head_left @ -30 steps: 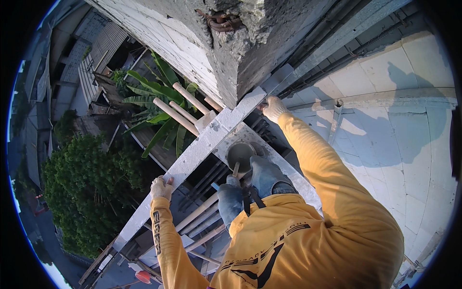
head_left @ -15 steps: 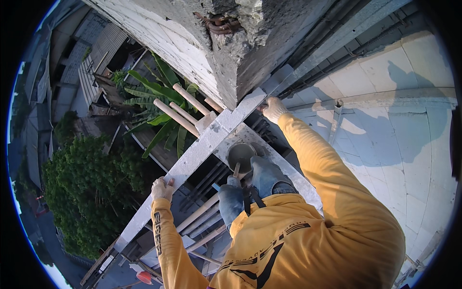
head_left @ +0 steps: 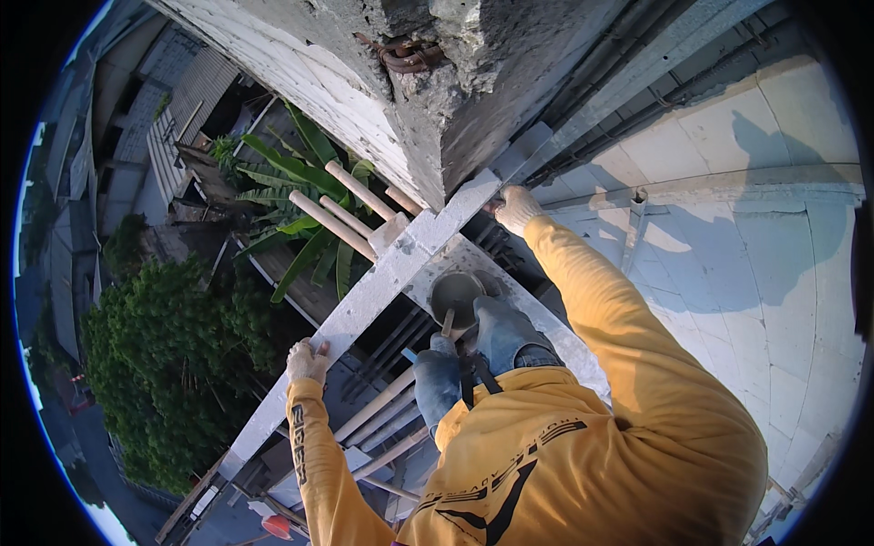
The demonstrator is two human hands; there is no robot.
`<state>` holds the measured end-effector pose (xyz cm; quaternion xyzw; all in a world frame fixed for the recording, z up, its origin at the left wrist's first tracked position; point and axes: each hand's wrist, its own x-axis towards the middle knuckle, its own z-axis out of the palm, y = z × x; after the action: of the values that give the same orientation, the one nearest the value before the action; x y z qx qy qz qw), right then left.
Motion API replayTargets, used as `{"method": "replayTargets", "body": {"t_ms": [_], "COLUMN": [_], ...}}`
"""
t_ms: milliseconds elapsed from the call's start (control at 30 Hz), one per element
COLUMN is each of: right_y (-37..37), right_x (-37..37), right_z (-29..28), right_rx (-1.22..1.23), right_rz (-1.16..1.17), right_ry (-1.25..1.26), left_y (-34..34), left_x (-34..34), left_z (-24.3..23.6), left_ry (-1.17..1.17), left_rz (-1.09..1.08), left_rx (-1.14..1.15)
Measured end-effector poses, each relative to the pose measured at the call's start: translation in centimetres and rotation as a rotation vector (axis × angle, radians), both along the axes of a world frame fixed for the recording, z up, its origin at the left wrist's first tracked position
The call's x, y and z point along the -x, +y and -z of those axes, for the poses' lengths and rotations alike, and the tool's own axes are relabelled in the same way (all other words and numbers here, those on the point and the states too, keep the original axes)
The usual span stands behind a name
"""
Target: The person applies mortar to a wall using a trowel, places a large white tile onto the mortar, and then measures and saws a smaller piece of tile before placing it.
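Note:
A long, pale grey straightedge board [head_left: 364, 309], speckled with mortar, runs diagonally from the lower left up to the corner of a rough concrete column [head_left: 428, 118]. My left hand [head_left: 308, 360], in a pale glove with fingertips showing, grips its edge toward the lower end. Close to the upper end, my right hand [head_left: 517, 209] has its fingers curled at the board's edge, partly hidden behind the glove. Between my arms a round bucket [head_left: 446, 314] holding grey wet mix stands on a plank [head_left: 569, 337], a wooden handle leaning out of it beside my knees.
Round wooden poles [head_left: 332, 226] jut out past the board, and more poles [head_left: 391, 400] lie beneath me. Far below are a tree [head_left: 173, 355], banana leaves [head_left: 314, 264] and roofs. A metal beam [head_left: 628, 82] runs at upper right above a pale block wall [head_left: 728, 255] carrying my shadow.
The column and the upper end of the board sit very slightly farther left in the picture. Both hands keep their places on the board.

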<state>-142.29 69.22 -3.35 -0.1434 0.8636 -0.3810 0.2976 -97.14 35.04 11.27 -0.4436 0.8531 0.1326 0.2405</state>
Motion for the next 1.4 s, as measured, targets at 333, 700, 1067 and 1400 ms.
{"method": "replayTargets", "body": {"t_ms": [333, 700, 1067, 1400], "right_y": [0.4, -1.4, 0.0, -1.2], "right_x": [-0.8, -2.1, -0.2, -12.1], "right_z": [0.2, -7.7, -6.0, 9.2], "right_rx": [0.039, -0.105, -0.060, -0.953], "right_rz": [0.037, 0.009, 0.074, -0.181], "right_ry": [-0.055, 0.017, -0.060, -0.226], "left_y": [0.0, -0.1, -0.3, 0.0], "left_x": [-0.1, -0.6, -0.8, -1.8], "left_z": [-0.1, -0.1, 1.3, 0.9], "left_ry": [0.017, 0.031, 0.099, 0.123], "left_rz": [-0.002, -0.009, 0.012, 0.036], "left_rx": [0.012, 0.012, 0.037, 0.094]}}
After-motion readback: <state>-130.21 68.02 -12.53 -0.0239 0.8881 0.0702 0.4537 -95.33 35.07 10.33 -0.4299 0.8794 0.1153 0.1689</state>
